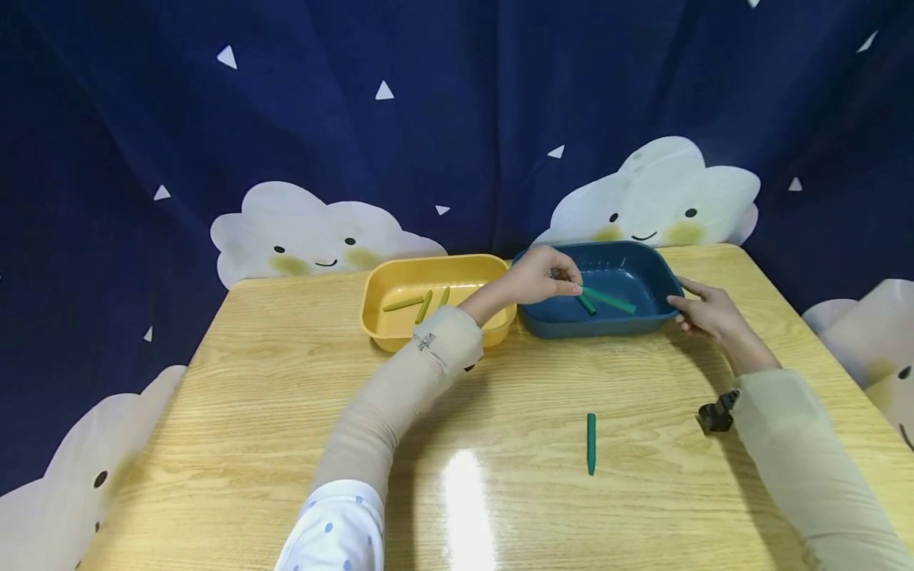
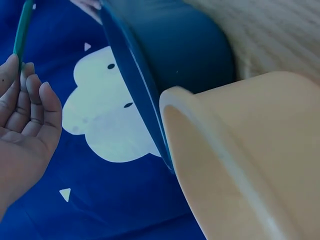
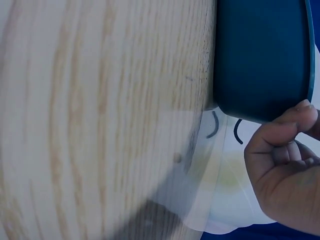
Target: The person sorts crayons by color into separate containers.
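Observation:
My left hand (image 1: 544,275) is over the blue bin (image 1: 596,326) and pinches one end of a green crayon (image 1: 610,300) between thumb and fingers. In the left wrist view the same crayon (image 2: 22,30) points up from the fingertips. Under it, inside the bin, lies a darker green crayon (image 1: 587,305). My right hand (image 1: 710,311) grips the bin's right end, thumb at the rim; the right wrist view shows these fingers (image 3: 287,127) curled at the bin's corner. Another green crayon (image 1: 591,444) lies on the table nearer to me.
A yellow bin (image 1: 389,343) stands left of the blue one, with several olive-yellow crayons (image 1: 403,303) in it; my left forearm crosses its right front corner. Both bins sit at the back of the wooden table (image 1: 286,412), close to a dark blue cloud-print curtain (image 1: 428,119).

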